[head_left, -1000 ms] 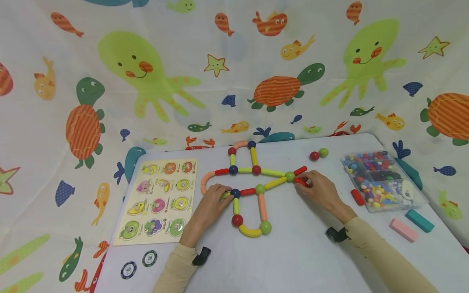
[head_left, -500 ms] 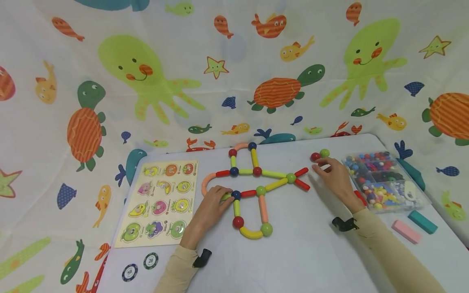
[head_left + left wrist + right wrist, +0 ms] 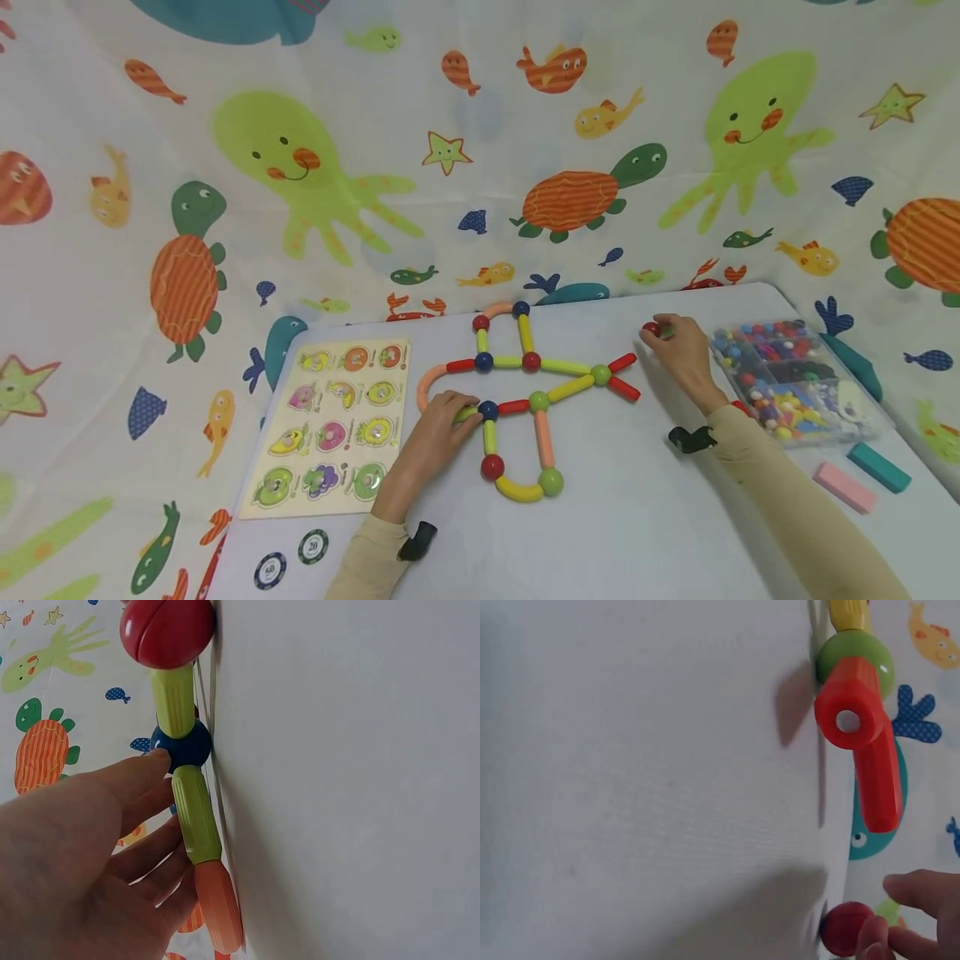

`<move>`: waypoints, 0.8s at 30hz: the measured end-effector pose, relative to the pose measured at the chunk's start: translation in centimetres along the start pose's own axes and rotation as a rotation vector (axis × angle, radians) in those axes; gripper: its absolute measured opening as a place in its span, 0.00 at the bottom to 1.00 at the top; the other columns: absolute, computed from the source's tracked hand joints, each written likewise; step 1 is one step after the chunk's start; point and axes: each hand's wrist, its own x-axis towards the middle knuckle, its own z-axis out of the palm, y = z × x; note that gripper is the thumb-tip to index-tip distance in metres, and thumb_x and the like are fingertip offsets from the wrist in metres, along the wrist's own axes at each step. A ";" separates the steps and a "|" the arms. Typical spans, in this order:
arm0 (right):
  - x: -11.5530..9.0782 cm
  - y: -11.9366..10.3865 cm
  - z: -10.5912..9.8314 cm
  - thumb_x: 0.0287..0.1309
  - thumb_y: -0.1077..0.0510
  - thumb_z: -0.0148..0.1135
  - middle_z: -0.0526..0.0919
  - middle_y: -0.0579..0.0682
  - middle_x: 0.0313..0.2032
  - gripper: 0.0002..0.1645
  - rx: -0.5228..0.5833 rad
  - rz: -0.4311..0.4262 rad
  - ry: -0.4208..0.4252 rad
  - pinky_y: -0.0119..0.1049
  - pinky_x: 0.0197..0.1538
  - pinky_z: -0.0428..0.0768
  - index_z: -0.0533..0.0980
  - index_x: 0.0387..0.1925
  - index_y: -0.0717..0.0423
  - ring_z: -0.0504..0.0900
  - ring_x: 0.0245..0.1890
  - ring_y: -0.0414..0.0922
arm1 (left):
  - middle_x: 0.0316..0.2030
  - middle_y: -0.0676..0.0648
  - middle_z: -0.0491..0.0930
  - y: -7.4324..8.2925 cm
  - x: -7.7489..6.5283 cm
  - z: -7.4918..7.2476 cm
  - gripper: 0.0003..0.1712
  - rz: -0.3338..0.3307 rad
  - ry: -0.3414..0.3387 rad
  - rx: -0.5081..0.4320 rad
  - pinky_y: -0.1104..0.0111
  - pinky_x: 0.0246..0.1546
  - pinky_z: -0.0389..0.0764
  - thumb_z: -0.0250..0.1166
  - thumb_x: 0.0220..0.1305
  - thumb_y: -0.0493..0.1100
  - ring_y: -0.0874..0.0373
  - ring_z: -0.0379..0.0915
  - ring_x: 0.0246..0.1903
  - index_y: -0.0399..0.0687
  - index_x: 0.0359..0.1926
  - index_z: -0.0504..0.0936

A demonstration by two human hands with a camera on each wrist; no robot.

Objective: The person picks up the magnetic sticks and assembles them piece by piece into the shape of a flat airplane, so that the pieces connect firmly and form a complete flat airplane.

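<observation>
Magnetic rods and balls form a joined figure on the table, with a forked pair of red rods at its right end. At its left side my left hand pinches the blue ball, its other fingers behind the adjoining light green rod. A red ball stands at the end of another green rod. My right hand is at the loose red ball, the thumb overlapping it and the index fingertip apart. A loose green ball shows partly between the fingers.
A clear compartment box of beads stands at right, with pink and teal blocks before it. A red piece is mostly hidden by the right sleeve. At left lie a fruit puzzle board and two chips.
My right hand has left the lower red rod of the fork and moved up and right to the loose balls. My left hand keeps its place at the blue ball.
</observation>
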 end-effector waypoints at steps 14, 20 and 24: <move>-0.3 0.1 0.2 0.66 0.59 0.64 0.74 0.69 0.50 0.23 -0.056 -0.007 -0.012 0.54 0.46 0.79 0.74 0.57 0.68 0.77 0.43 0.61 | 0.53 0.51 0.80 0.4 -0.1 -0.2 0.19 0.005 0.002 0.023 0.60 0.60 0.79 0.66 0.70 0.51 0.56 0.74 0.55 0.52 0.58 0.83; -0.4 0.3 0.1 0.65 0.60 0.64 0.76 0.67 0.49 0.22 -0.077 0.002 -0.050 0.53 0.47 0.78 0.72 0.56 0.68 0.75 0.43 0.59 | 0.53 0.51 0.80 0.4 -0.2 -0.1 0.19 0.006 -0.007 0.016 0.60 0.60 0.78 0.66 0.70 0.51 0.56 0.74 0.55 0.51 0.58 0.83; -0.4 0.4 0.1 0.66 0.59 0.64 0.77 0.67 0.49 0.23 -0.068 -0.007 -0.067 0.50 0.46 0.78 0.72 0.57 0.68 0.77 0.44 0.59 | 0.53 0.51 0.80 0.3 -0.1 -0.2 0.19 0.012 -0.005 0.012 0.60 0.60 0.79 0.66 0.70 0.51 0.56 0.74 0.54 0.52 0.58 0.82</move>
